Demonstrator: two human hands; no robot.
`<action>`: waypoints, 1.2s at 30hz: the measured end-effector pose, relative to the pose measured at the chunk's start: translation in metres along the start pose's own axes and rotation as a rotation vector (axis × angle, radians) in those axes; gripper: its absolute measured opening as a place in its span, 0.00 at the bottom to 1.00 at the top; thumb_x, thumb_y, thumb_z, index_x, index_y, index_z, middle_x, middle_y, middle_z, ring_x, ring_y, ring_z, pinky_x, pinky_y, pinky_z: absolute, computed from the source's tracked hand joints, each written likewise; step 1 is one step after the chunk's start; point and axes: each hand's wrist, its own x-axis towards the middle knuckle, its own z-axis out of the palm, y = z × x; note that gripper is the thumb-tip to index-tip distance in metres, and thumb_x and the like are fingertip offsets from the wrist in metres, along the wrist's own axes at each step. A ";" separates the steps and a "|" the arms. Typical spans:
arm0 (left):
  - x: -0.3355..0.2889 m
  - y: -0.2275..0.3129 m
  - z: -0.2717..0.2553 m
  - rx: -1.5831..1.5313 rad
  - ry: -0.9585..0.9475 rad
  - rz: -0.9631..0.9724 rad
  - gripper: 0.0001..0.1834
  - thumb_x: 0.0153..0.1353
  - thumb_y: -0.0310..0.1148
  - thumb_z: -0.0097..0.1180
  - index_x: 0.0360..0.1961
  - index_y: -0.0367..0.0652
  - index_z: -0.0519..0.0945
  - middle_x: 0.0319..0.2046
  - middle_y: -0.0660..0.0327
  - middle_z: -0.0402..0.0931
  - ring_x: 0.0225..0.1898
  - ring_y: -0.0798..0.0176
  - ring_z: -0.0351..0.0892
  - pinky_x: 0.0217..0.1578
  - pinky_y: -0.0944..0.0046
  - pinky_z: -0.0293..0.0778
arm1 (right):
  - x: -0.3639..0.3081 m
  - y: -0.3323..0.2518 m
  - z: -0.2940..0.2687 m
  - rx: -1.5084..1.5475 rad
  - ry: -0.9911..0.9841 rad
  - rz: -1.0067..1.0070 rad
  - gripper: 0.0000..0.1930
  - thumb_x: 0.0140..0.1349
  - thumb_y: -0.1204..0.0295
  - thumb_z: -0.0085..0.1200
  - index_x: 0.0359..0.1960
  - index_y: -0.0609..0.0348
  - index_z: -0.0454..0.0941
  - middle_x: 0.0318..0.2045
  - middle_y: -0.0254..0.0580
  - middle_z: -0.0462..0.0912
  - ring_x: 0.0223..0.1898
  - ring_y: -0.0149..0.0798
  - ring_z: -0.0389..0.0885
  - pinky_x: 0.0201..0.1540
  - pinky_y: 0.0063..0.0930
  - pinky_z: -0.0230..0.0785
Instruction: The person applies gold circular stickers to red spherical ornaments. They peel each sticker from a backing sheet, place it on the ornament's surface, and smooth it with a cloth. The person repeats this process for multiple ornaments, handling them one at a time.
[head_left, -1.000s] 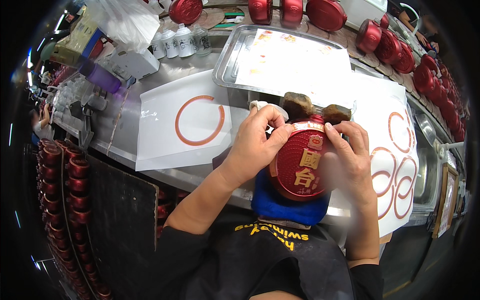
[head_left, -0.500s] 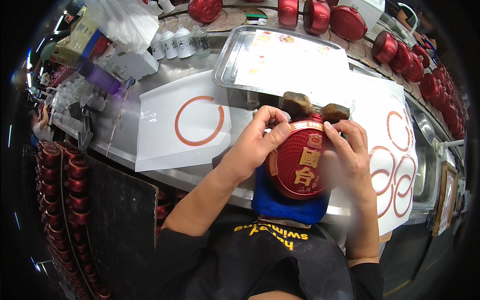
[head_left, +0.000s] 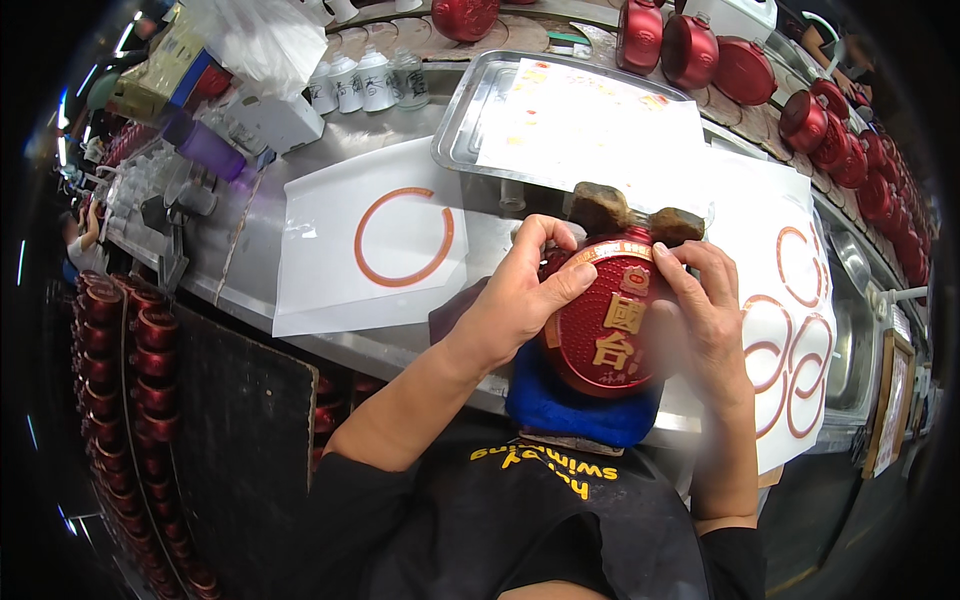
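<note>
A round, flat red bottle point(head_left: 585, 345) with raised gold characters leans on a blue cushion point(head_left: 555, 408), its neck pointing away from me. Along its upper rim runs an orange-gold curved decal strip point(head_left: 612, 249). My left hand point(head_left: 510, 300) closes round the bottle's upper left edge, thumb laid by the strip and fingers curled behind. On the upper right edge, my right hand point(head_left: 708, 315) presses its thumb near the strip's end, other fingers bent over the side. Two brown, stone-like blocks point(head_left: 600, 207) flank the neck. A blurred spot hides part of the bottle's right side.
A white sheet point(head_left: 310, 275) bearing one open ring decal lies left; more ring-decal sheets point(head_left: 770, 235) lie right. Beyond the bottle stands a metal tray point(head_left: 450, 145) with a paper sheet. Red bottles point(head_left: 690, 52) line a curved conveyor behind. Small labelled bottles point(head_left: 375, 80) stand at the back left.
My left thumb has slid a little down and outward by the strip, while the right hand keeps its hold. The red bottles on the conveyor have moved to the right.
</note>
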 end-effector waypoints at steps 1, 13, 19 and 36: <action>0.000 0.001 0.000 0.024 0.007 0.014 0.15 0.75 0.37 0.58 0.51 0.45 0.66 0.48 0.64 0.72 0.50 0.75 0.73 0.49 0.73 0.74 | 0.000 0.000 0.000 0.000 -0.001 0.002 0.22 0.64 0.72 0.63 0.60 0.62 0.80 0.50 0.49 0.78 0.56 0.55 0.75 0.60 0.47 0.71; 0.006 -0.003 0.001 -0.031 0.004 -0.020 0.15 0.79 0.44 0.50 0.53 0.45 0.66 0.46 0.62 0.77 0.46 0.75 0.77 0.45 0.74 0.76 | -0.001 0.000 0.000 0.000 -0.004 0.007 0.23 0.64 0.70 0.63 0.61 0.60 0.79 0.51 0.50 0.78 0.57 0.55 0.75 0.60 0.47 0.71; -0.012 -0.006 -0.010 -0.316 0.017 -0.036 0.23 0.76 0.51 0.53 0.54 0.41 0.69 0.53 0.61 0.69 0.55 0.71 0.69 0.56 0.69 0.69 | 0.007 -0.014 -0.011 -0.071 -0.063 0.032 0.27 0.61 0.70 0.65 0.64 0.53 0.79 0.56 0.49 0.75 0.59 0.55 0.73 0.62 0.49 0.70; -0.044 -0.037 -0.012 0.101 -0.041 0.194 0.38 0.73 0.41 0.60 0.72 0.40 0.51 0.66 0.54 0.63 0.67 0.60 0.66 0.68 0.58 0.65 | 0.029 -0.027 0.001 -0.128 -0.116 -0.074 0.25 0.57 0.73 0.65 0.59 0.54 0.82 0.53 0.48 0.75 0.58 0.54 0.73 0.60 0.49 0.70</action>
